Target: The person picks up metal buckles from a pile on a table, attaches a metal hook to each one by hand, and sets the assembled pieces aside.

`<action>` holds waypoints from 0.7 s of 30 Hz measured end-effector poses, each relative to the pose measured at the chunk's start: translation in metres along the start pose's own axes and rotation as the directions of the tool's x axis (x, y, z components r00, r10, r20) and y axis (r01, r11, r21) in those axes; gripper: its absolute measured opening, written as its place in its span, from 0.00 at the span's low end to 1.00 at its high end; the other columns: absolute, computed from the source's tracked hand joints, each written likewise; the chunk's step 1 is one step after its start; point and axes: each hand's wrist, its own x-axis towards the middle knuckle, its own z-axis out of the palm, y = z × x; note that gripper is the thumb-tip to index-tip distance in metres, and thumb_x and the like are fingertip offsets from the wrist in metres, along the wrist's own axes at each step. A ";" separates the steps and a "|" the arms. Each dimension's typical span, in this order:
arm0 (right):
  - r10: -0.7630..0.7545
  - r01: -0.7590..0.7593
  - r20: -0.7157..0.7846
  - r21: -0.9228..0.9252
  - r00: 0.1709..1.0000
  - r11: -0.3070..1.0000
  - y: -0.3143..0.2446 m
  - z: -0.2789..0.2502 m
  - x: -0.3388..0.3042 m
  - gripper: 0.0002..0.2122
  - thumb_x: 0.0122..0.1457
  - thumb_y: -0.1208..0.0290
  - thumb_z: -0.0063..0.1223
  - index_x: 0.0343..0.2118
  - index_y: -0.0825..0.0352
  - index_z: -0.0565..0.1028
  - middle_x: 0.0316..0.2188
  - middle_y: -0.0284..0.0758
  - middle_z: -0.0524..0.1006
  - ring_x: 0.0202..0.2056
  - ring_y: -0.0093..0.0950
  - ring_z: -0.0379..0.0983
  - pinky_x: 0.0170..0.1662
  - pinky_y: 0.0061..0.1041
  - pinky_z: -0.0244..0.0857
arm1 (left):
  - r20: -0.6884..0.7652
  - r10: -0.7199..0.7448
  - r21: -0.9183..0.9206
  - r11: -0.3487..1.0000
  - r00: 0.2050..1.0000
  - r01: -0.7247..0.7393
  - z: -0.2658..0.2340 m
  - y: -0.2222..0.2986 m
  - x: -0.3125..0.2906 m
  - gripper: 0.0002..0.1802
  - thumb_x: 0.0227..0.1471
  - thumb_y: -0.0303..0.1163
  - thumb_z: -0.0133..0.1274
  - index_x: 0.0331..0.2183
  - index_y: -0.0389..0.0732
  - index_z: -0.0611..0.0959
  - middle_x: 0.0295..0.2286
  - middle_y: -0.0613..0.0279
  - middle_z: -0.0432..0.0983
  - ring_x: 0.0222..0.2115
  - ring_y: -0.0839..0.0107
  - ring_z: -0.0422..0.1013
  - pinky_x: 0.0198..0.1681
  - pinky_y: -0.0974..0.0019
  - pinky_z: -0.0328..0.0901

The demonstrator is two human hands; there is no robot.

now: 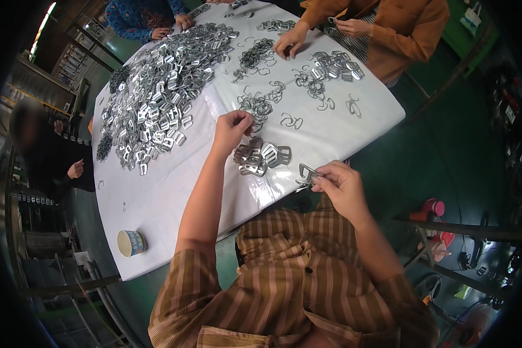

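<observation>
shiny silver open-framed metal buckle (306, 174)

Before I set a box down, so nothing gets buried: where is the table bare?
The table looks bare between the cup and the left forearm, and between the right hand and the loose wire rings above. Crowded: under the big buckle pile at upper left, and beside the left hand, among buckles and rings.

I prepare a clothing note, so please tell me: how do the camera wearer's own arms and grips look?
The left sleeve and right sleeve are brown with lighter stripes, ending around the elbows. Both forearms are bare below. The left grip and right grip wear no gloves; I see no watch or bracelet.
</observation>
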 end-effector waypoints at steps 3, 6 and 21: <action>-0.006 0.005 -0.006 -0.050 1.000 0.999 -0.003 0.001 0.003 0.03 0.53 0.81 0.51 0.29 0.77 0.73 0.25 0.35 0.73 0.27 0.23 0.76 0.29 0.18 0.69 | 0.153 -0.037 -0.314 0.946 0.987 0.084 0.021 0.037 -0.037 0.05 0.52 0.26 0.50 0.30 0.34 0.77 0.23 0.63 0.73 0.22 0.78 0.68 0.27 0.75 0.64; -0.010 0.009 -0.006 -0.096 1.000 0.995 -0.004 0.003 0.003 0.03 0.53 0.81 0.51 0.29 0.76 0.73 0.25 0.36 0.73 0.26 0.23 0.76 0.28 0.18 0.68 | 0.360 0.141 -0.364 0.932 0.922 -0.001 0.039 0.047 -0.075 0.04 0.51 0.25 0.51 0.31 0.34 0.75 0.28 0.64 0.72 0.29 0.78 0.67 0.35 0.73 0.63; -0.067 0.067 0.009 -0.202 0.998 0.977 -0.003 0.006 -0.002 0.03 0.51 0.81 0.52 0.28 0.75 0.73 0.25 0.36 0.74 0.25 0.25 0.76 0.27 0.21 0.67 | 0.316 0.312 0.086 0.931 0.896 -0.354 0.069 0.069 -0.118 0.03 0.48 0.23 0.50 0.30 0.37 0.73 0.37 0.57 0.67 0.41 0.65 0.63 0.48 0.66 0.55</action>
